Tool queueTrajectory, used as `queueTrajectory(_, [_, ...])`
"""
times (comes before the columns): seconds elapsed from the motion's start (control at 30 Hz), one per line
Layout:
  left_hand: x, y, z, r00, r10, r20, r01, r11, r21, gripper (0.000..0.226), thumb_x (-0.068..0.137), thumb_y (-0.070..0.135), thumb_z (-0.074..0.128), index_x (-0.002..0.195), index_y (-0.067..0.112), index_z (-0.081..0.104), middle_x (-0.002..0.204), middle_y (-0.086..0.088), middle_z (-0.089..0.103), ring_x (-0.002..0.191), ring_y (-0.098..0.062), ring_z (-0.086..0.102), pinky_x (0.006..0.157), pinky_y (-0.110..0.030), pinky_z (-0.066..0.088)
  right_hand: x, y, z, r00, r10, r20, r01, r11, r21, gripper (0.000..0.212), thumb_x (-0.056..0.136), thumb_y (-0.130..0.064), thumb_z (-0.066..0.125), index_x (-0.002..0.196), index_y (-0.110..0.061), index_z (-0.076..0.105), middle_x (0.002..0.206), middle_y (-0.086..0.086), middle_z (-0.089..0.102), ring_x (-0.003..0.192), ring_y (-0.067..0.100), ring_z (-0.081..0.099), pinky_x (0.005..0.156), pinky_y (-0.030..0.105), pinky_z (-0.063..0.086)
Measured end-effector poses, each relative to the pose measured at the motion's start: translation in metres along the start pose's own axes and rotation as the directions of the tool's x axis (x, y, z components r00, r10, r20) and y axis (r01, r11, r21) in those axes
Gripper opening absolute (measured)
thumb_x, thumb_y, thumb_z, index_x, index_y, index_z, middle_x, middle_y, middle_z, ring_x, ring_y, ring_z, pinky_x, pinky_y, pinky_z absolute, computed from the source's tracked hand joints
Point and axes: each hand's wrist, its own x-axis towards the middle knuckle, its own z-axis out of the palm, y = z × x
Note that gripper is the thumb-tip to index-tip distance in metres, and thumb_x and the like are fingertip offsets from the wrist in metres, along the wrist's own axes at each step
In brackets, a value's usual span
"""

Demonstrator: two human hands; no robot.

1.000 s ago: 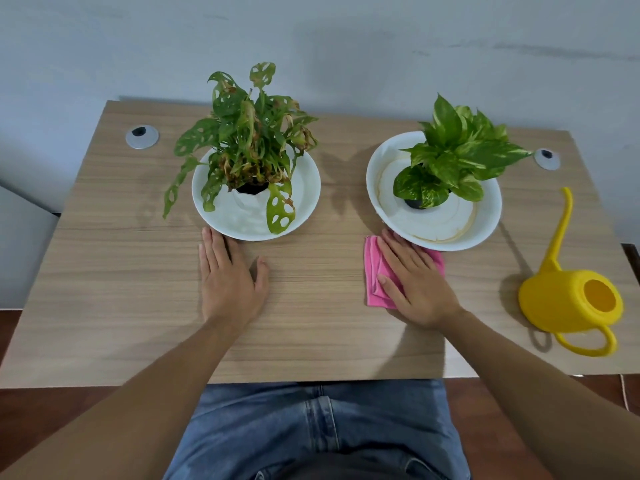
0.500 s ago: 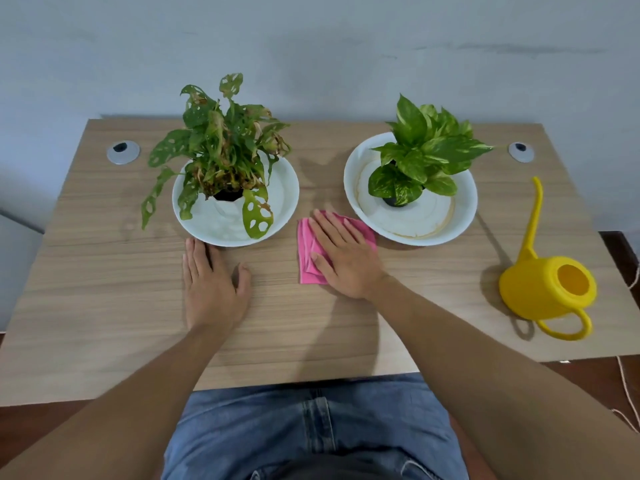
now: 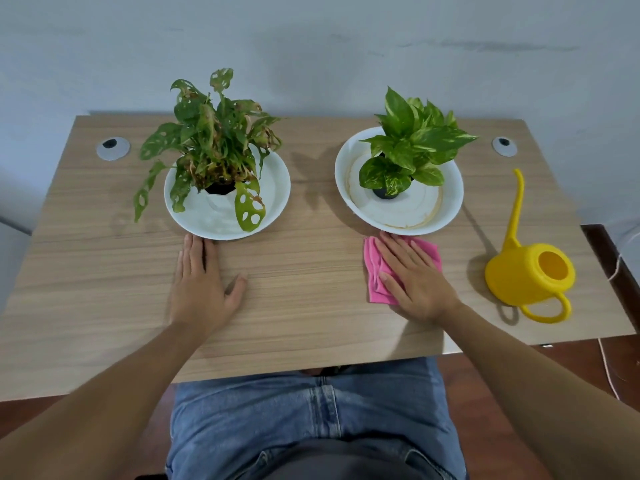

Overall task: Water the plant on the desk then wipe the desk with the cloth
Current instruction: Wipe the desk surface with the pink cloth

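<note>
A pink cloth (image 3: pixel 374 278) lies flat on the wooden desk (image 3: pixel 304 271), just in front of the right white dish (image 3: pixel 450 216). My right hand (image 3: pixel 415 282) presses flat on the cloth with fingers spread. My left hand (image 3: pixel 201 289) rests flat on the bare desk, fingertips near the rim of the left white dish (image 3: pixel 277 188). A holey-leaved plant (image 3: pixel 211 143) stands in the left dish, a bright green plant (image 3: pixel 412 143) in the right one. The yellow watering can (image 3: pixel 526 275) stands at the right, untouched.
Two grey cable grommets sit at the back corners, one on the left (image 3: pixel 113 148) and one on the right (image 3: pixel 504 146). A pale wall runs behind the desk. My jeans-clad lap is below the front edge. A white cord (image 3: pixel 620 261) hangs off the right side.
My right hand slid the pink cloth left toward the desk's middle, then back right in front of the right dish. My left hand stayed flat on the desk.
</note>
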Motion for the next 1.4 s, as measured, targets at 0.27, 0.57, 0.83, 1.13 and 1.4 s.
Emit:
queueTrajectory(0.27, [-0.005, -0.01, -0.005, 0.997, 0.08, 0.015, -0.08, 0.997, 0.013, 0.102, 0.103, 0.073, 0.036, 0.176, 0.009, 0.005, 0.185, -0.015, 0.006, 0.173, -0.029, -0.001, 0.138, -0.053, 0.016, 0.011, -0.008, 0.003, 0.998, -0.047, 0.034, 0.049, 0.996, -0.071, 0.067, 0.118, -0.045, 0.027, 0.177, -0.026, 0.0, 0.185, -0.005, -0.003, 0.17, 0.013, -0.003, 0.136, 0.05, 0.013])
queueTrajectory(0.57, [-0.007, -0.009, -0.009, 0.998, 0.062, 0.01, -0.061, 0.998, -0.013, 0.101, 0.104, 0.069, 0.041, 0.176, 0.007, 0.007, 0.184, -0.015, 0.008, 0.173, -0.03, 0.003, 0.138, -0.052, 0.019, 0.126, -0.094, 0.014, 0.993, -0.109, 0.041, 0.111, 0.993, -0.043, 0.068, 0.117, -0.052, 0.017, 0.177, -0.024, -0.002, 0.185, -0.005, -0.006, 0.17, 0.014, -0.007, 0.137, 0.046, 0.005])
queueTrajectory(0.83, [-0.007, -0.014, -0.009, 0.998, 0.053, 0.036, -0.052, 0.998, -0.025, 0.098, 0.105, 0.066, 0.041, 0.177, 0.011, 0.004, 0.185, -0.01, 0.005, 0.173, -0.026, 0.001, 0.138, -0.051, 0.018, 0.175, -0.107, 0.011, 0.998, -0.015, 0.063, 0.014, 1.0, 0.005, 0.072, 0.113, -0.057, 0.011, 0.176, -0.026, -0.006, 0.184, -0.007, -0.009, 0.17, 0.015, -0.01, 0.137, 0.048, 0.005])
queueTrajectory(1.13, [-0.009, -0.016, -0.006, 0.998, 0.051, 0.046, -0.051, 0.999, -0.012, 0.097, 0.105, 0.066, 0.038, 0.177, 0.01, 0.005, 0.185, -0.012, 0.006, 0.173, -0.027, 0.002, 0.138, -0.051, 0.016, 0.078, -0.059, 0.005, 0.995, -0.092, -0.026, 0.092, 0.996, -0.014, 0.069, 0.118, -0.048, 0.034, 0.177, -0.027, 0.006, 0.185, -0.01, 0.001, 0.17, 0.01, -0.001, 0.136, 0.047, 0.016])
queueTrajectory(1.4, [-0.008, -0.012, -0.006, 0.998, 0.033, 0.044, -0.032, 0.999, -0.014, 0.096, 0.104, 0.064, 0.038, 0.176, 0.007, 0.008, 0.185, -0.015, 0.007, 0.173, -0.028, 0.002, 0.138, -0.051, 0.015, 0.04, -0.038, 0.004, 0.998, -0.061, -0.004, 0.061, 0.997, -0.053, 0.069, 0.116, -0.047, 0.033, 0.177, -0.025, 0.01, 0.185, -0.008, 0.005, 0.17, 0.012, 0.003, 0.135, 0.05, 0.018])
